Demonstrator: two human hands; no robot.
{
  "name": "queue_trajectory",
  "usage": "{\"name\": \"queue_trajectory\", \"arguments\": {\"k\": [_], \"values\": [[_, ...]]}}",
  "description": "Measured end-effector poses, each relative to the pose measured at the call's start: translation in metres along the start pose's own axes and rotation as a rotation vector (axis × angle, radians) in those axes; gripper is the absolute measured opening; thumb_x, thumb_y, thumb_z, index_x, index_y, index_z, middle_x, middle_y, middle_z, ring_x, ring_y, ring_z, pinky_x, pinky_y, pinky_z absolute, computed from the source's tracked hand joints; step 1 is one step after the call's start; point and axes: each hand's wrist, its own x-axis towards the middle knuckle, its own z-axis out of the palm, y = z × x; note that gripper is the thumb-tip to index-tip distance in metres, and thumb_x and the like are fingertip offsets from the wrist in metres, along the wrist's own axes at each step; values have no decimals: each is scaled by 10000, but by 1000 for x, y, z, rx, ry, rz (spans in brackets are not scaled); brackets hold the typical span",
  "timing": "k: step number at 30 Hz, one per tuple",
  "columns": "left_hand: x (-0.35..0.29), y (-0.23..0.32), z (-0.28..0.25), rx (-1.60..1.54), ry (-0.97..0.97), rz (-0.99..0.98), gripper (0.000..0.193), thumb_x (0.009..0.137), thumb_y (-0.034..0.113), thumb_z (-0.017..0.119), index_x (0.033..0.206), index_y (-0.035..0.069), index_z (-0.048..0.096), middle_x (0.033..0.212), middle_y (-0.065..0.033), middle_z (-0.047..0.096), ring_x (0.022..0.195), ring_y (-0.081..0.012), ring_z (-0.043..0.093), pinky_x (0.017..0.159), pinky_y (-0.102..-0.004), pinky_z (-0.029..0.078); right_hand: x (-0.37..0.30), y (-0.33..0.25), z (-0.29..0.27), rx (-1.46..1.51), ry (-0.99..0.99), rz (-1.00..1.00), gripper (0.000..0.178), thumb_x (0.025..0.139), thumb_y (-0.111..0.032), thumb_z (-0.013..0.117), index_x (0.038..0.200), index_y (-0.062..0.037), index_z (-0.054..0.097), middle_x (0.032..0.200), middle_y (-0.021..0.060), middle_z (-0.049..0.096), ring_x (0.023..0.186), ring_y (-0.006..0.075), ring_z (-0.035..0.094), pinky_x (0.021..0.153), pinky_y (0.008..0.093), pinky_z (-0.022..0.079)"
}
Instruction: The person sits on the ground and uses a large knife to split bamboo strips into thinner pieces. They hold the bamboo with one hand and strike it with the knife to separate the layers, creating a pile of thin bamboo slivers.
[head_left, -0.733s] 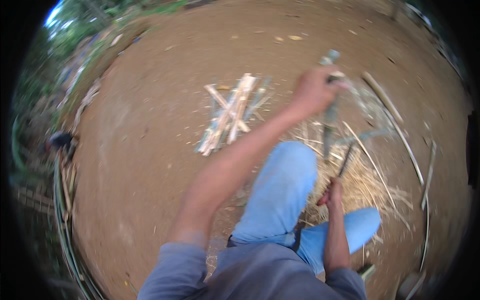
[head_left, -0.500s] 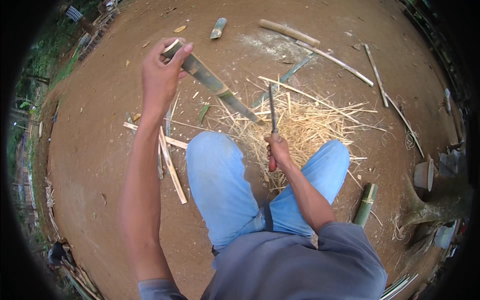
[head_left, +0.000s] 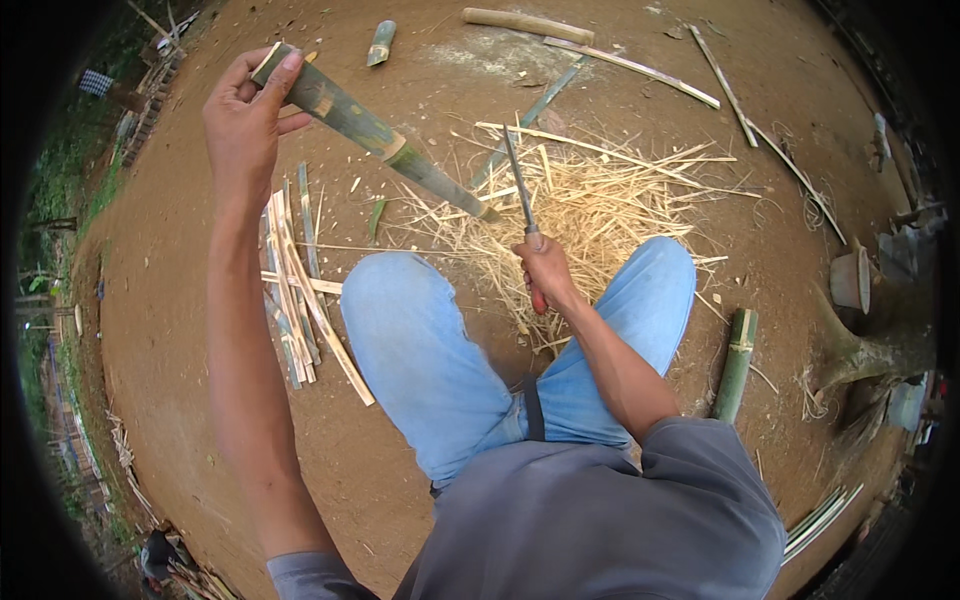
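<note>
My left hand (head_left: 250,105) grips the upper end of a split bamboo piece (head_left: 345,113), thumb on its green outer face. The piece slants down to the right, its far end at the edge of a heap of pale bamboo shavings (head_left: 590,215). In my right hand (head_left: 545,265) is a knife (head_left: 518,178), held by its red-ended handle with the narrow dark blade pointing up and away. The blade stands just right of the bamboo's lower end, with a small gap seen between them. Both hands are in front of my bent knees.
Split bamboo strips (head_left: 300,290) lie left of my left knee. A green bamboo length (head_left: 738,365) rests by my right knee. Farther out are a short bamboo section (head_left: 381,43), a bamboo pole (head_left: 528,25) and long strips (head_left: 722,85). A pot (head_left: 850,273) stands near a trunk (head_left: 860,350) at right.
My left hand has moved left and slightly up in the view with the bamboo piece. The knife now leans left. The whole view has shifted, showing more strips on the left.
</note>
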Motion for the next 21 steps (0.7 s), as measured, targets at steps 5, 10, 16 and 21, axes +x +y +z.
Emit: {"name": "queue_trajectory", "arguments": {"k": [5, 10, 16, 21], "values": [[18, -26, 29, 1, -10, -20, 288, 926, 271, 657, 1117, 55, 636, 920, -32, 658, 886, -111, 648, 694, -270, 584, 16, 0, -21, -26, -3, 59, 236, 854, -223, 655, 768, -64, 504, 588, 29, 515, 470, 119, 494, 433, 297, 410], [54, -60, 60, -55, -75, -16, 271, 936, 258, 645, 1108, 51, 617, 964, -35, 640, 891, -104, 630, 702, -273, 585, 63, 10, -38, -349, 35, -148, 302, 847, -282, 687, 857, -17, 542, 669, 56, 559, 533, 145, 539, 502, 321, 456], [92, -148, 126, 47, -37, -35, 255, 978, 259, 579, 1132, 61, 534, 1030, -65, 623, 965, -162, 644, 779, -335, 602, 182, 37, -47, -493, -116, -59, 311, 822, -260, 645, 975, 7, 599, 838, 245, 651, 783, 392, 639, 722, 454, 496], [133, -225, 155, 36, -1, -86, 246, 990, 227, 554, 1163, 60, 501, 1058, -84, 612, 1007, -196, 641, 828, -384, 596, 302, 85, -63, -506, -34, -14, 252, 828, -196, 602, 977, 7, 606, 820, 254, 651, 781, 415, 638, 731, 472, 504]]}}
